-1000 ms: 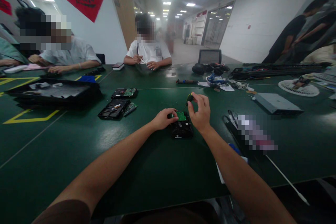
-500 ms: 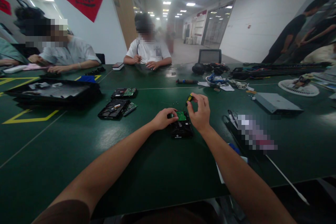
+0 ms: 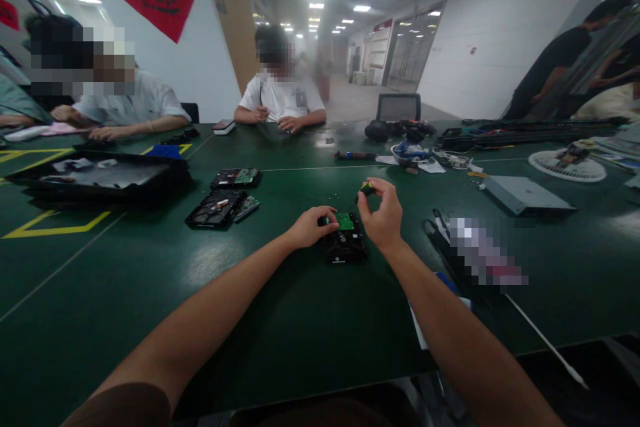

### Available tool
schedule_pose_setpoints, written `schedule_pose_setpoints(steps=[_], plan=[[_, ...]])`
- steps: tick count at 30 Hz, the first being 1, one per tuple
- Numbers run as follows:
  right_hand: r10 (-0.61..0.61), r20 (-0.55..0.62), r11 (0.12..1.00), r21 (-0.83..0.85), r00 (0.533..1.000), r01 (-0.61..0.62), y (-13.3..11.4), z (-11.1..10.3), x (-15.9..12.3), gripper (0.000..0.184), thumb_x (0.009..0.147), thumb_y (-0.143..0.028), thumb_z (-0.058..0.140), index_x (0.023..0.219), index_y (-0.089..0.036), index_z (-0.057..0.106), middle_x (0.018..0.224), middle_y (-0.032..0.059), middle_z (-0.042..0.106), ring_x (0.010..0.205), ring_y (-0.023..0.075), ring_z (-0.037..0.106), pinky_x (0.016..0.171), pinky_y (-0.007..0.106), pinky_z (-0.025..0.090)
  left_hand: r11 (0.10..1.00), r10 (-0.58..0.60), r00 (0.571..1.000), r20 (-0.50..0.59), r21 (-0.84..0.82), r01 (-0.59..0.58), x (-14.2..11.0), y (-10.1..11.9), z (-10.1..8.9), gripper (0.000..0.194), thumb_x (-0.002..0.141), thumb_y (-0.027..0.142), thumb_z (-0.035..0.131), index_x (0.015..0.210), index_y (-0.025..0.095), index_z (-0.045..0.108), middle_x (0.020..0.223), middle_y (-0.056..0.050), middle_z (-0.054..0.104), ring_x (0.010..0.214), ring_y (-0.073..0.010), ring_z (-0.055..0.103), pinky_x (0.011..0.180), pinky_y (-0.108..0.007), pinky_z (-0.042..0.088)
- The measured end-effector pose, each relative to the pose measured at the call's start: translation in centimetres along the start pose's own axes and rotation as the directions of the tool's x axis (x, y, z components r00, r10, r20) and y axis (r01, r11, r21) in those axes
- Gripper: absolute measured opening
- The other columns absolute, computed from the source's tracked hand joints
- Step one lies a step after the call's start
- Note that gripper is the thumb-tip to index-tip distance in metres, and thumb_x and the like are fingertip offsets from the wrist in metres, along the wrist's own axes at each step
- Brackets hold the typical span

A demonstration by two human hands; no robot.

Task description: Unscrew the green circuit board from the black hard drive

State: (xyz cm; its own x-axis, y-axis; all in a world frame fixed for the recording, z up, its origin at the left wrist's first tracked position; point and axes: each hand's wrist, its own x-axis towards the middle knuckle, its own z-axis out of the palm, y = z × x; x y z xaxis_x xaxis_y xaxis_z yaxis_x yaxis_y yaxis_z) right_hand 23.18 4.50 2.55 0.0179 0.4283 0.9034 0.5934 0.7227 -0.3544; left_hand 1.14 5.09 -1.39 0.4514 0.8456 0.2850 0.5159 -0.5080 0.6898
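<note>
A black hard drive (image 3: 346, 248) with a green circuit board (image 3: 345, 220) lies on the table in front of me. My left hand (image 3: 314, 227) is closed at the drive's far left corner, its thumb and fingers steadying the edge. My right hand (image 3: 384, 215) pinches the yellow and black handle of a small screwdriver (image 3: 367, 188) above the drive's far right corner. The shaft slants down to the left; whether its tip touches anything is too small to tell. A few tiny screws (image 3: 333, 197) lie just beyond the drive.
Left of the drive are another hard drive (image 3: 235, 177), an opened drive (image 3: 209, 209) and a loose circuit board (image 3: 247, 207). A black tray (image 3: 100, 177) stands farther left. To the right are a grey metal box (image 3: 527, 195) and a white round grille (image 3: 567, 167). Co-workers sit opposite.
The screwdriver's handle has tipped slightly to the right in my right hand. My left hand and the hard drive stay in place.
</note>
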Motion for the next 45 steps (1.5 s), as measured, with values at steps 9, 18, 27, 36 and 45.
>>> schedule_pose_setpoints(steps=[9, 18, 27, 36, 45], plan=[[-0.005, 0.026, 0.999, -0.036, 1.0, 0.006, 0.27, -0.14, 0.03, 0.035, 0.092, -0.025, 0.063, 0.126, -0.023, 0.054, 0.118, 0.0119, 0.062, 0.111, 0.0271, 0.062, 0.091, 0.049, 0.058, 1.0, -0.008, 1.0, 0.005, 0.007, 0.008, -0.08, 0.19, 0.01, 0.016, 0.089, 0.037, 0.067, 0.096, 0.023, 0.069, 0.133, -0.007, 0.065, 0.122, -0.0262, 0.059, 0.11, -0.045, 0.041], [0.001, 0.057, 0.999, -0.035, 0.998, 0.0, -0.27, -0.49, 0.22, 0.034, 0.095, -0.025, 0.059, 0.128, -0.025, 0.055, 0.118, 0.011, 0.063, 0.113, 0.0269, 0.061, 0.095, 0.05, 0.056, 1.0, -0.015, 1.0, 0.015, 0.022, 0.014, -0.02, 0.46, -0.16, 0.015, 0.089, 0.036, 0.068, 0.097, 0.023, 0.069, 0.133, -0.007, 0.065, 0.125, -0.0269, 0.059, 0.111, -0.046, 0.04], [0.025, 0.029, 1.0, 0.003, 0.999, -0.025, -0.06, -0.23, 0.06, 0.034, 0.093, -0.026, 0.062, 0.125, -0.024, 0.053, 0.122, 0.0117, 0.063, 0.112, 0.0268, 0.063, 0.093, 0.049, 0.058, 1.0, -0.015, 1.0, 0.01, 0.007, 0.014, -0.01, 0.61, -0.08, 0.014, 0.089, 0.035, 0.068, 0.094, 0.022, 0.069, 0.133, -0.007, 0.066, 0.122, -0.026, 0.061, 0.111, -0.045, 0.041], [0.021, 0.021, 1.0, -0.001, 1.0, -0.021, -0.38, -0.32, 0.07, 0.034, 0.092, -0.025, 0.062, 0.125, -0.023, 0.054, 0.119, 0.012, 0.06, 0.112, 0.0271, 0.061, 0.09, 0.048, 0.059, 1.0, -0.013, 1.0, 0.005, 0.01, 0.013, 0.0, 0.3, -0.02, 0.014, 0.088, 0.036, 0.069, 0.096, 0.023, 0.069, 0.133, -0.006, 0.066, 0.123, -0.0258, 0.06, 0.11, -0.046, 0.041], [0.016, 0.091, 1.0, -0.02, 0.996, -0.014, -0.6, -0.42, 0.04, 0.037, 0.095, -0.025, 0.057, 0.133, -0.025, 0.054, 0.121, 0.0119, 0.061, 0.115, 0.0278, 0.059, 0.096, 0.051, 0.056, 1.0, -0.017, 1.0, 0.013, 0.017, 0.017, -0.05, 0.53, -0.2, 0.014, 0.089, 0.035, 0.068, 0.096, 0.023, 0.069, 0.133, -0.007, 0.066, 0.123, -0.026, 0.06, 0.11, -0.045, 0.041]])
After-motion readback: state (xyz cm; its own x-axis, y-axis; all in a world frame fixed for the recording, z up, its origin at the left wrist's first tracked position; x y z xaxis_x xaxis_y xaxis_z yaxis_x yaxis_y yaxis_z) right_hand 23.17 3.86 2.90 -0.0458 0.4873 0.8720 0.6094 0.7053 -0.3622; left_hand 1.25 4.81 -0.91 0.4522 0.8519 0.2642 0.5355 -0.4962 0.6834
